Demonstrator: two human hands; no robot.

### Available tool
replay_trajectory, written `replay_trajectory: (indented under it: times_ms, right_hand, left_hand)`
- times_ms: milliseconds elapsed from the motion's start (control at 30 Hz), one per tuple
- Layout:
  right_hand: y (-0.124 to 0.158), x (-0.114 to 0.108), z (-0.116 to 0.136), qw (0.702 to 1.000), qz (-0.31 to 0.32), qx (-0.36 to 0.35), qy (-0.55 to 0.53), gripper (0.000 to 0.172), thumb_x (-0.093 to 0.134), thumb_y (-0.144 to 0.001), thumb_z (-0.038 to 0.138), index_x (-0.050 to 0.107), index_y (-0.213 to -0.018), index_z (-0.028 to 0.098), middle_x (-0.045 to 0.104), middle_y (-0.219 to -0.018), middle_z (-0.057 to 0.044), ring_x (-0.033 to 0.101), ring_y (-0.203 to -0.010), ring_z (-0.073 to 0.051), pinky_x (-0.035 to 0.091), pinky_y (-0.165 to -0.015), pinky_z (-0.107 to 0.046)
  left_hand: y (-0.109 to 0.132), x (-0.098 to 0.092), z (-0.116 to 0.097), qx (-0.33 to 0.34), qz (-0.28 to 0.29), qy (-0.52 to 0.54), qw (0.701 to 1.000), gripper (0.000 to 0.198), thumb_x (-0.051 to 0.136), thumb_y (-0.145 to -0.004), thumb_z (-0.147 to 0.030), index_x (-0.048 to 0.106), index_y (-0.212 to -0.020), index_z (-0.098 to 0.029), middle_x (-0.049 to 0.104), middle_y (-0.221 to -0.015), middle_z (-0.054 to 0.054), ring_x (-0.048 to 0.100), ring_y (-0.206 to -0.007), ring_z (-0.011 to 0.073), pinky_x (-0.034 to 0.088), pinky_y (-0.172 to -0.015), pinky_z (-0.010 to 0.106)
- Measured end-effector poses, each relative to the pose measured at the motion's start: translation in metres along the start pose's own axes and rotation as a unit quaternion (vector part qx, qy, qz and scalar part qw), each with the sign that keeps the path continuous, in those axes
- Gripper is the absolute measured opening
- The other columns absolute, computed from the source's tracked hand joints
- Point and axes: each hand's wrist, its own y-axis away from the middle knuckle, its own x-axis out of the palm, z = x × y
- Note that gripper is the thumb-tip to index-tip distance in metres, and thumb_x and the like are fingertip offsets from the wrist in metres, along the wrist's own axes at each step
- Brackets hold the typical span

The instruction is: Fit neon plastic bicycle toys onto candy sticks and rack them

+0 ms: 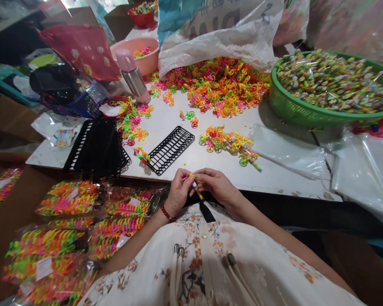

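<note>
Just off the table's front edge, my left hand [178, 193] and my right hand [219, 185] meet, fingers pinched round a small colourful plastic toy with a candy tube [196, 190]. Its yellow and pink upper parts are partly hidden by the fingertips. Ahead of my hands lies a black slotted plastic rack [172, 149], with a few coloured toys [141, 155] at its left end. A small heap of yellow, orange and green plastic toys [225, 140] lies beyond my right hand, with a candy tube [253, 163] sticking out of it.
A big heap of toys [223, 87] spills from a white sack [217, 42]. Right stands a green basket [293, 102] of wrapped candy tubes, near clear plastic bags [287, 151]. Left are stacked black racks [97, 146] and a steel flask [135, 83]. Bagged toys [44, 242] fill a box below.
</note>
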Motion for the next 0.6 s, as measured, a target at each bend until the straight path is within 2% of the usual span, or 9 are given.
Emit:
replay_trajectory:
  times_ms: [100,167,333,600]
  right_hand:
    - [0.0019,0.0004,-0.0014,0.999,-0.006,-0.022,0.022,0.024,0.076,-0.072,0.036,0.069,-0.084,0.016,0.065,-0.074,0.0,0.058,-0.061,-0.01,0.049,-0.062,-0.024]
    - [0.0032,0.0016,-0.0023,0.998,-0.008,-0.041,0.037,0.023,0.074,-0.074,0.037,0.069,-0.084,0.016,0.066,-0.074,0.0,0.059,-0.063,-0.011,0.049,-0.063,-0.025]
    - [0.0042,0.0049,-0.0036,0.999,-0.011,-0.031,0.041,0.026,0.075,-0.072,0.037,0.068,-0.083,0.016,0.066,-0.072,-0.001,0.059,-0.063,-0.013,0.048,-0.064,-0.027]
    - [0.0075,0.0074,-0.002,0.997,-0.002,-0.044,0.064,0.02,0.072,-0.073,0.034,0.066,-0.079,0.016,0.063,-0.067,0.002,0.057,-0.061,-0.012,0.045,-0.062,-0.026]
  left_hand:
    - [0.0004,0.0006,0.0013,0.013,-0.007,-0.046,0.999,0.031,0.056,-0.088,-0.05,0.045,-0.085,-0.021,0.047,-0.064,-0.007,0.039,-0.046,0.0059,0.031,-0.043,0.02]
    - [0.0008,0.0008,0.001,0.033,-0.024,-0.094,0.995,0.031,0.052,-0.09,-0.05,0.046,-0.084,-0.02,0.048,-0.064,-0.006,0.042,-0.049,0.0068,0.034,-0.047,0.02]
    - [0.0009,-0.0003,0.0022,0.076,-0.054,-0.179,0.979,0.031,0.049,-0.092,-0.048,0.047,-0.08,-0.02,0.049,-0.065,-0.005,0.046,-0.057,0.0093,0.039,-0.056,0.022]
    - [-0.0009,-0.0039,0.0069,0.117,-0.058,-0.214,0.968,0.029,0.05,-0.093,-0.041,0.047,-0.074,-0.019,0.047,-0.067,-0.004,0.044,-0.062,0.01,0.038,-0.063,0.024]
